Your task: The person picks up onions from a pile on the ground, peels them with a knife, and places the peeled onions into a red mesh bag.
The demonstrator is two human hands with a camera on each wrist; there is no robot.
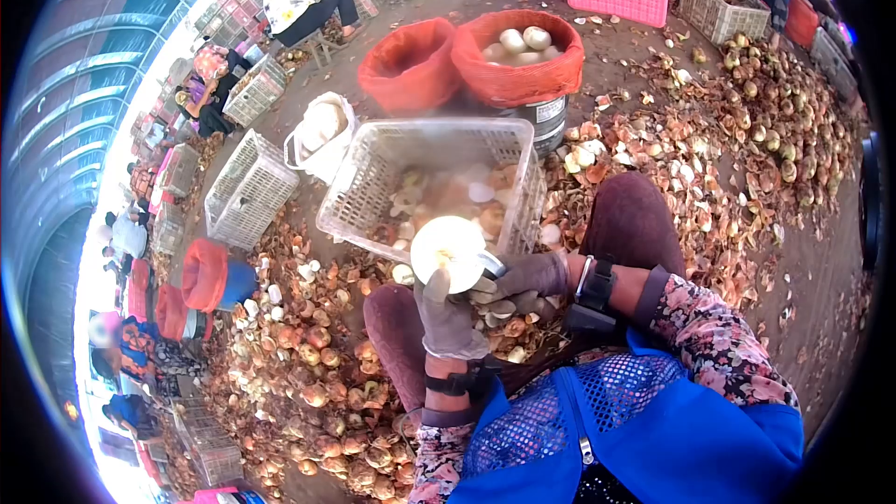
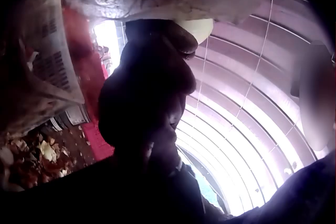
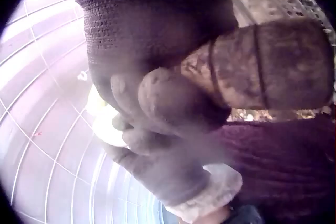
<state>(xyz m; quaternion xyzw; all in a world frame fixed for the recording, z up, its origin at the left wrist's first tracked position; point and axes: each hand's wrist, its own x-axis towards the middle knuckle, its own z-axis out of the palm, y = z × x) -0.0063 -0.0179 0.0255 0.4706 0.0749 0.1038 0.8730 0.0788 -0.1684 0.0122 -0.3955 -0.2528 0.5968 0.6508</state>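
A pale peeled onion (image 1: 446, 252) sits in my gloved left hand (image 1: 451, 313), with the thumb laid against its near side. Close at its right, my gloved right hand (image 1: 525, 285) grips a knife by its thick wooden handle (image 3: 268, 64), which sticks out of the fist in the right wrist view. The knife's metal blade (image 1: 491, 265) shows right at the onion's edge. Both hands are over the near rim of a plastic crate (image 1: 341, 196) that holds peels and onions. The left wrist view is mostly dark, with a sliver of the onion (image 2: 198, 28) showing.
Beyond the crate stand red-lined buckets (image 1: 476, 79), one holding peeled onions, and a white bag (image 1: 319, 135). Unpeeled onions and skins (image 1: 317, 392) are heaped left, with another pile (image 1: 775, 121) at right. Several people sit among crates at the far left.
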